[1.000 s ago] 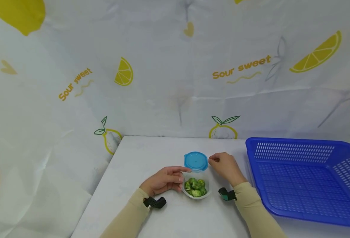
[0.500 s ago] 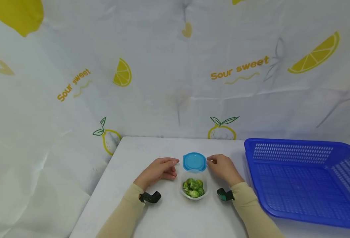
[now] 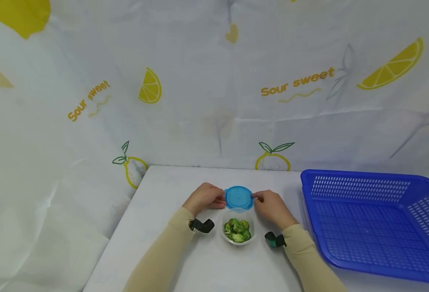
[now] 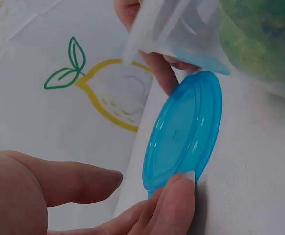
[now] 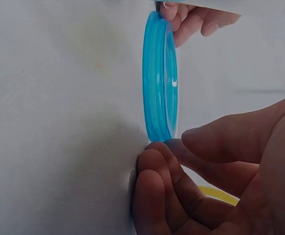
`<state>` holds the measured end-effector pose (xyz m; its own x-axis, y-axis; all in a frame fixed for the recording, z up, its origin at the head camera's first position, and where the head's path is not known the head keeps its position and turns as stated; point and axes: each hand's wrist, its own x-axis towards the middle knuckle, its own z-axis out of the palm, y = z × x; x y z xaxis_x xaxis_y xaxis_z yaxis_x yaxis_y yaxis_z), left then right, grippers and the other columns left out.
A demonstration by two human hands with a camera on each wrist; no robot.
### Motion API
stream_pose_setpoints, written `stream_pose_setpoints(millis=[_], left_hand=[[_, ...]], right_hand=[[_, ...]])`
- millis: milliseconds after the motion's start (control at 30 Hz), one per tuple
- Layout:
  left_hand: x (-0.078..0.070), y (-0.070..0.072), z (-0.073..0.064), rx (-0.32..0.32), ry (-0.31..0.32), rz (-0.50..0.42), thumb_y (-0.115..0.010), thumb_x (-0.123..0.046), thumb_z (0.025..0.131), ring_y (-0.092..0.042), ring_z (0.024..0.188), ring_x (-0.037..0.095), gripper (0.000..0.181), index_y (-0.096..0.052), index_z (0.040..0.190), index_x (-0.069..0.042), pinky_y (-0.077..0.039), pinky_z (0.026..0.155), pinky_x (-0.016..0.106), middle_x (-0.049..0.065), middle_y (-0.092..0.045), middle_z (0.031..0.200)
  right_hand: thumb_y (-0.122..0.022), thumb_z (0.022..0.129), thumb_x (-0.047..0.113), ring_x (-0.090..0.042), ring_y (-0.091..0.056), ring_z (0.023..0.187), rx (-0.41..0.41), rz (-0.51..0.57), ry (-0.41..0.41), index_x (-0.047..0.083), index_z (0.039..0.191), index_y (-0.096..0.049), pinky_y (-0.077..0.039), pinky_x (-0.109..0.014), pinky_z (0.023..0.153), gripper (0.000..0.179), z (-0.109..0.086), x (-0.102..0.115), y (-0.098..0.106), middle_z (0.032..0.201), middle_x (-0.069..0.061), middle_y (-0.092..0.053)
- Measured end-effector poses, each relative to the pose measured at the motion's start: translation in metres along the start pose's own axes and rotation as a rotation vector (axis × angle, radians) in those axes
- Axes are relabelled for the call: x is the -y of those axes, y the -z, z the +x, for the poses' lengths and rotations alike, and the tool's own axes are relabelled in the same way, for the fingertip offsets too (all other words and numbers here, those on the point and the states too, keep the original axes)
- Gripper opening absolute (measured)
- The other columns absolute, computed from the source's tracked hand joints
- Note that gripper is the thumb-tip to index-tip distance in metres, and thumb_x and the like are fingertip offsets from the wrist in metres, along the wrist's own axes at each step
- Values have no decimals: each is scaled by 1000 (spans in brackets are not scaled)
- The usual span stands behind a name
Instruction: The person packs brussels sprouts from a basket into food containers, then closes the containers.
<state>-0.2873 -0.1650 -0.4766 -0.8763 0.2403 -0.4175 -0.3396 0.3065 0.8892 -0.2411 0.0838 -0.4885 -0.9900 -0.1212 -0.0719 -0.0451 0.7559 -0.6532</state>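
Observation:
A round blue lid [image 3: 239, 197] lies on the table just behind a clear container [image 3: 249, 221] that holds several Brussels sprouts [image 3: 237, 230]. My left hand [image 3: 206, 197] is at the lid's left edge. In the left wrist view its fingertips [image 4: 180, 196] touch the lid's rim, while the thumb stands apart from it. My right hand [image 3: 271, 206] is at the opposite edge. Its fingers [image 5: 152, 188] are bent beside the lid in the right wrist view, and a gap shows between thumb and rim. The container's sprouts loom large at the top of the left wrist view.
A large blue plastic basket [image 3: 318, 227] stands on the right side of the white table [image 3: 170, 190]. Behind the table hangs a white cloth [image 3: 196, 101] with lemon prints. Both wrists carry a black strap-on device [image 3: 201, 226].
My left hand has left the container's side, drawn back to the left, then moved forward to the lid's left edge. The right hand has stayed near the lid's right edge.

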Motion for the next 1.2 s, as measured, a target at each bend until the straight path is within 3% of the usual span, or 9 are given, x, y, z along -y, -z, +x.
stream_pose_setpoints(millis=[200, 400, 533, 667, 833, 1000, 1200], left_hand=[[-5, -3, -1, -48, 36, -12, -65, -15, 103, -82, 79, 16, 28, -73, 115, 9, -69, 83, 30, 15, -80, 98], [-5, -2, -1, -31, 96, -213, -66, -12, 103, -81, 84, 20, 40, -62, 135, 12, -69, 86, 32, 20, -78, 105], [-4, 0, -1, 5, 112, -311, -65, -8, 103, -79, 85, 20, 35, -65, 131, 12, -68, 90, 34, 17, -75, 100], [-6, 4, -4, 10, 103, -329, -66, -6, 103, -78, 81, 18, 26, -71, 122, 11, -68, 90, 33, 14, -76, 94], [-15, 9, -13, 5, 42, -271, -66, -7, 104, -80, 79, 15, 24, -74, 120, 10, -68, 84, 30, 13, -78, 92], [-26, 7, -25, 8, -60, -216, -69, -10, 105, -80, 78, 12, 26, -74, 120, 9, -68, 82, 28, 11, -79, 95], [-37, 7, -50, -10, -156, -138, -69, -13, 106, -80, 81, 11, 28, -75, 122, 8, -68, 85, 30, 13, -79, 100]], right_hand=[[-55, 107, 10, -43, -68, 128, -3, 23, 12, -3, 134, -74, -60, -55, 100, 35, 1, 0, 0, 137, -25, -72], [-54, 105, 11, -31, -68, 103, -50, 62, -4, -2, 131, -76, -57, -43, 83, 36, 0, 2, 2, 133, -25, -74], [-56, 106, 12, -36, -72, 113, -92, 96, -17, 0, 131, -77, -62, -49, 90, 35, -2, 3, 1, 130, -24, -76], [-62, 104, 10, -37, -74, 115, -149, 132, -10, 1, 128, -77, -64, -52, 94, 30, -2, 5, 2, 123, -21, -78], [-67, 103, 7, -29, -78, 99, -235, 204, -1, 3, 129, -76, -67, -42, 83, 28, -7, 12, 7, 113, -18, -79], [-68, 105, 9, -31, -79, 98, -328, 260, 3, 4, 140, -71, -67, -42, 83, 35, -20, 22, 16, 113, -19, -79], [-68, 107, 12, -29, -78, 100, -311, 317, 26, 3, 131, -76, -68, -41, 88, 27, -39, 34, 28, 115, -18, -80]])
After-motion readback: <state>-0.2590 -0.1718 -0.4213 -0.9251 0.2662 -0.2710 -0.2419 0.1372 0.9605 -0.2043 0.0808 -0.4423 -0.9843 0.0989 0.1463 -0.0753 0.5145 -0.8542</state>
